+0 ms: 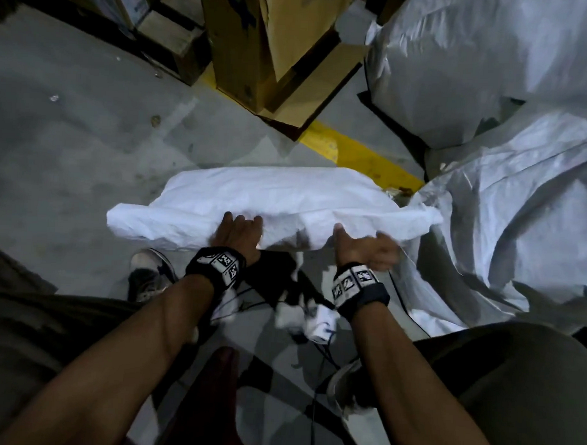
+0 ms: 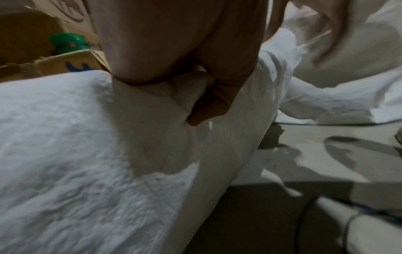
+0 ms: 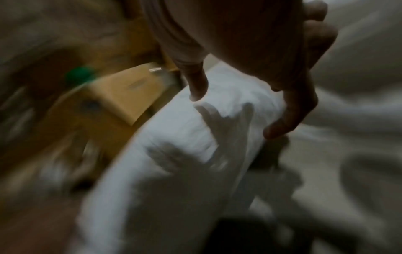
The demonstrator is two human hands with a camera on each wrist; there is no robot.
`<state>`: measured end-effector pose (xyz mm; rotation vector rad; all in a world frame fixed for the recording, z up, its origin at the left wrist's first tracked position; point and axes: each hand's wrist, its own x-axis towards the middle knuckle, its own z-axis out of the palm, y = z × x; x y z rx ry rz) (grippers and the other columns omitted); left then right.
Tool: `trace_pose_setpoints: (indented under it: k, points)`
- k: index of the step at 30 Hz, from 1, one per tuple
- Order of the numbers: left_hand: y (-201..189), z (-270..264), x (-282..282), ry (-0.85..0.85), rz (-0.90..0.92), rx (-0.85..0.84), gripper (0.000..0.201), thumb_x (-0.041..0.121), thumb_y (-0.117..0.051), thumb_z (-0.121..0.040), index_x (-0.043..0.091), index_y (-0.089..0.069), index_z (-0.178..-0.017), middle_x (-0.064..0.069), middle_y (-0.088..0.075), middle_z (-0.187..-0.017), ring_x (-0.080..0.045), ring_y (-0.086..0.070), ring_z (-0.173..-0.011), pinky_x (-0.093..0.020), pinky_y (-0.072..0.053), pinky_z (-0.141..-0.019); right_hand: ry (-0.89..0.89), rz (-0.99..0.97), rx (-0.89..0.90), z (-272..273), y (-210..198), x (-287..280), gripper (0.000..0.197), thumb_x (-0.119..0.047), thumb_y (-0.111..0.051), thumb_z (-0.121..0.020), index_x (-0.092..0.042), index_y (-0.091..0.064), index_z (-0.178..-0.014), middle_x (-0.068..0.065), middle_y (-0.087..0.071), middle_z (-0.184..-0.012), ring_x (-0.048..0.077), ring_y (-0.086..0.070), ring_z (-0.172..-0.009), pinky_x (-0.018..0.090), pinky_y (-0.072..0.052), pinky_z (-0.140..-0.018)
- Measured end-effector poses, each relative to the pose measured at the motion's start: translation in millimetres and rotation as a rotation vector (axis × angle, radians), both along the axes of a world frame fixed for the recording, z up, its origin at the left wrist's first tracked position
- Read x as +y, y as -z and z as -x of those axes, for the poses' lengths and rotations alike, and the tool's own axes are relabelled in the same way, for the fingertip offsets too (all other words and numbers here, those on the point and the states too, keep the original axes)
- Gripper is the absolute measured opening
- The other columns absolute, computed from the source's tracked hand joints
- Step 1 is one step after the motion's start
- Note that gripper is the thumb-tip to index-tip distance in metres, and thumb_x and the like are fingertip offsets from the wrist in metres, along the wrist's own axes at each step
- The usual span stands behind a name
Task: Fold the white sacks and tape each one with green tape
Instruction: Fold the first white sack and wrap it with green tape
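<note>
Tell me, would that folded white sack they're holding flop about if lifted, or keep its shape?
Probably floppy: the white sack is creased and its ends sag past the left hand and right hand. Likely light for its bulk, since it looks like thin woven sheet. The fold may spring open if released; no tape shows on it yet.

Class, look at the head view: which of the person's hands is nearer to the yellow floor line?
Right. The right hand is on the folded white sack below the yellow floor line; the left hand grips the sack farther left.
</note>
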<state>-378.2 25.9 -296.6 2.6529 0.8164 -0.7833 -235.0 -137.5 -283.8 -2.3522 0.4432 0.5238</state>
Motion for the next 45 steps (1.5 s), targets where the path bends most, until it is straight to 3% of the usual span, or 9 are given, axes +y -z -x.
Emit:
trace_pose_setpoints:
  k: [6, 9, 13, 18, 22, 27, 35, 39, 45]
  points:
    - [-11, 3, 0, 0.055, -0.017, -0.038, 0.059, 0.023, -0.062, -0.088, 0.015, -0.039, -0.142, -0.009, -0.053, -0.133, -0.031, -0.04, -0.129, -0.04, -0.019, -0.115, 0.184, -0.659, 0.681, 9, -9, 11, 0.058, -0.065, -0.084, -0.066, -0.013, -0.063, -0.084, 0.009, -0.055, -0.059, 0.024, -0.055, -0.05, 0.038, -0.055, -0.066]
    - [-11, 8, -5, 0.101, 0.01, -0.025, 0.06, 0.02, -0.065, -0.082, 0.017, -0.041, -0.138, -0.007, -0.056, -0.13, -0.029, -0.042, -0.127, -0.042, -0.019, -0.116, 0.162, -0.584, 0.623, -1, 34, 9, 0.083, -0.064, -0.096, -0.034, -0.015, -0.06, -0.091, 0.01, -0.044, -0.067, 0.022, -0.044, -0.055, 0.04, -0.049, -0.069]
    - [-12, 15, -14, 0.078, -0.065, -0.055, 0.069, 0.025, -0.072, -0.068, 0.019, -0.046, -0.131, -0.01, -0.048, -0.127, -0.033, -0.04, -0.12, -0.044, -0.029, -0.1, 0.251, -0.57, 0.62, 8, 21, 3, 0.055, -0.029, -0.091, -0.063, -0.012, -0.074, -0.113, 0.014, -0.066, -0.094, 0.03, -0.065, -0.08, 0.041, -0.061, -0.067]
    - [-20, 13, -59, -0.068, 0.008, -0.648, 0.031, 0.026, -0.05, -0.064, 0.015, -0.06, -0.092, -0.01, -0.057, -0.095, -0.032, -0.052, -0.09, -0.041, -0.043, -0.076, 0.294, -0.539, 0.601, 2, 109, -6, 0.113, -0.034, -0.102, -0.021, -0.007, -0.064, -0.124, 0.022, -0.072, -0.107, 0.04, -0.074, -0.083, 0.051, -0.06, -0.072]
    - [-19, 12, -80, -0.73, 0.634, -0.413, 0.04, 0.056, -0.07, -0.083, 0.017, -0.075, -0.085, -0.003, -0.075, -0.085, -0.023, -0.071, -0.08, -0.036, -0.056, -0.078, 0.304, -0.553, 0.564, 4, 86, 7, 0.098, -0.041, -0.1, -0.035, -0.008, -0.067, -0.121, 0.016, -0.073, -0.109, 0.036, -0.074, -0.087, 0.054, -0.061, -0.075]
    - [-15, 22, -36, -1.806, 1.218, -0.757, 0.072, 0.06, -0.087, -0.064, 0.015, -0.069, -0.117, -0.016, -0.073, -0.111, -0.034, -0.071, -0.097, -0.054, -0.06, -0.08, 0.279, -0.628, 0.531, 19, 4, 19, 0.051, -0.019, -0.091, -0.063, -0.001, -0.071, -0.107, 0.019, -0.074, -0.098, 0.033, -0.073, -0.072, 0.038, -0.059, -0.057]
    - [-17, 46, 38, -1.891, 1.132, -0.787, 0.061, 0.045, -0.062, -0.093, 0.015, -0.048, -0.144, -0.008, -0.054, -0.137, -0.029, -0.059, -0.122, -0.039, -0.055, -0.081, 0.291, -0.583, 0.521, 34, 11, 14, 0.056, -0.016, -0.089, -0.057, -0.001, -0.072, -0.108, 0.02, -0.074, -0.102, 0.036, -0.074, -0.079, 0.047, -0.061, -0.062]
    - [24, 74, 56, -1.72, 1.008, -0.594, 0.087, 0.021, -0.087, -0.06, -0.015, -0.052, -0.131, -0.03, -0.055, -0.133, -0.04, -0.054, -0.125, -0.03, -0.037, -0.101, 0.265, -0.543, 0.55, 31, 11, 3, 0.043, -0.01, -0.086, -0.068, 0.001, -0.071, -0.106, 0.017, -0.073, -0.086, 0.029, -0.069, -0.06, 0.032, -0.056, -0.049]
    - [-3, 84, 52, -1.966, 0.974, -0.692, 0.023, 0.037, -0.06, -0.099, 0.015, -0.056, -0.104, -0.013, -0.062, -0.086, -0.027, -0.06, -0.077, -0.036, -0.053, -0.081, 0.156, -0.489, 0.582, 34, 12, -8, 0.022, -0.008, -0.077, -0.081, -0.003, -0.056, -0.078, 0.012, -0.046, -0.048, 0.018, -0.04, -0.028, 0.02, -0.038, -0.032]
